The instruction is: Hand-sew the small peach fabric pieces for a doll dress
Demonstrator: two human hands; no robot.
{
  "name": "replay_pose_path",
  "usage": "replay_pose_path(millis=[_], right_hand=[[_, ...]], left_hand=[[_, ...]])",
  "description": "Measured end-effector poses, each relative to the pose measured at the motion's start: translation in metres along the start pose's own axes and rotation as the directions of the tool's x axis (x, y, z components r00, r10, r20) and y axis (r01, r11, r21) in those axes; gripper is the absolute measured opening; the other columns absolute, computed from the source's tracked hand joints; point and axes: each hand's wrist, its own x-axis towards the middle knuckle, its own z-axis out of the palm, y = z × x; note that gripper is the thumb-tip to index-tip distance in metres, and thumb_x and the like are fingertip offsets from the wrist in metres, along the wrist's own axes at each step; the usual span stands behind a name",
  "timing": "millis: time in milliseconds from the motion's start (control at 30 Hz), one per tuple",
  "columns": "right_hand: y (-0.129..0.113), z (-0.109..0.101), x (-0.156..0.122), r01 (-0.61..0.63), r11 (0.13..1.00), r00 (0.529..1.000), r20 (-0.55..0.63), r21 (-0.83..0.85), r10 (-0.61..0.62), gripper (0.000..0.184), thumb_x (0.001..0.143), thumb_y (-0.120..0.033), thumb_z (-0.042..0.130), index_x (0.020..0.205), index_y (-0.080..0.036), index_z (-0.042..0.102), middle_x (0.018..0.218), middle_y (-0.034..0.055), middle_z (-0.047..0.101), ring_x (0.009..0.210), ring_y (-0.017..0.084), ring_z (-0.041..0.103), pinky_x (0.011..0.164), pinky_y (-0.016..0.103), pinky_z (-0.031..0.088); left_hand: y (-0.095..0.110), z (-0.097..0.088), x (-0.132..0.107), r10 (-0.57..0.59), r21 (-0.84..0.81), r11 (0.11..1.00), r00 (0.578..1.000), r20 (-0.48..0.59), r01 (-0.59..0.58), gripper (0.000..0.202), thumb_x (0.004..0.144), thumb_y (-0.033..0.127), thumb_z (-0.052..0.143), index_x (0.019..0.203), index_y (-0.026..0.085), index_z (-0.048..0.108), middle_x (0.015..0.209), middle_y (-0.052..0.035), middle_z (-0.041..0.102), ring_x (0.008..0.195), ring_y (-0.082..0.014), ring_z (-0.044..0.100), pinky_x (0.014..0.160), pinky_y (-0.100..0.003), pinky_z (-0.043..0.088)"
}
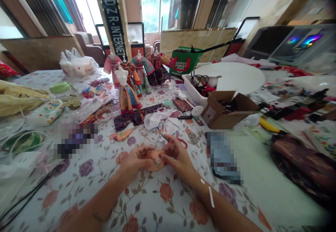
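You've got both hands together near the middle of the flowery tablecloth [157,204], your left hand [135,163] and right hand [178,156] pinching a small peach scrap of cloth [154,165] between them, probably so it stays put and doesn't slip. The red-handled scissors [181,142] sit just past your right fingers, easy to grab. Both forearms angle in from the bottom of the view, and your right forearm [223,209] has white tape strips [211,197] on it. The dressed doll stands [127,91] and cardboard box [225,111] sit farther back, well out of your way.
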Motion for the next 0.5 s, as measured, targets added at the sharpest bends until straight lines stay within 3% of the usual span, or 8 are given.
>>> replay_pose_path(millis=[133, 367, 500], right_hand=[[-0.0003, 0.0007, 0.0015, -0.022, 0.997, 0.999, -0.033, 0.071, 0.024, 0.06, 0.074, -0.023, 0.07, 0.125, -0.022, 0.04, 0.075, -0.0029, 0.057, 0.065, 0.012, 0.054, 0.057, 0.024, 0.043], [-0.0008, 0.0012, 0.0032, -0.09, 0.98, 0.992, -0.068, 0.175, 0.103, 0.056, 0.069, -0.023, 0.075, 0.115, -0.022, 0.044, 0.071, -0.0046, 0.058, 0.061, 0.011, 0.054, 0.056, 0.023, 0.04], [-0.0037, 0.0012, 0.0021, -0.129, 0.965, 0.987, -0.064, 0.229, 0.147, 0.051, 0.068, -0.021, 0.076, 0.11, -0.023, 0.048, 0.073, -0.0042, 0.06, 0.064, 0.011, 0.055, 0.059, 0.023, 0.041]], left_hand=[[0.0018, 0.0021, -0.0005, 0.023, -0.053, 0.998, 0.998, -0.051, -0.025, 0.041, 0.055, 0.013, 0.083, 0.093, 0.013, 0.068, 0.087, -0.0067, 0.074, 0.077, -0.0161, 0.067, 0.07, -0.023, 0.051], [-0.0016, -0.0004, 0.0029, -0.014, -0.163, 0.986, 0.998, 0.064, 0.024, 0.034, 0.066, 0.016, 0.079, 0.098, 0.009, 0.07, 0.093, -0.0121, 0.075, 0.08, -0.0189, 0.07, 0.077, -0.027, 0.054], [-0.0003, 0.0002, 0.0026, -0.008, -0.178, 0.984, 0.999, 0.044, 0.015, 0.025, 0.07, 0.017, 0.076, 0.093, 0.008, 0.072, 0.089, -0.0113, 0.075, 0.078, -0.0174, 0.07, 0.075, -0.025, 0.055]])
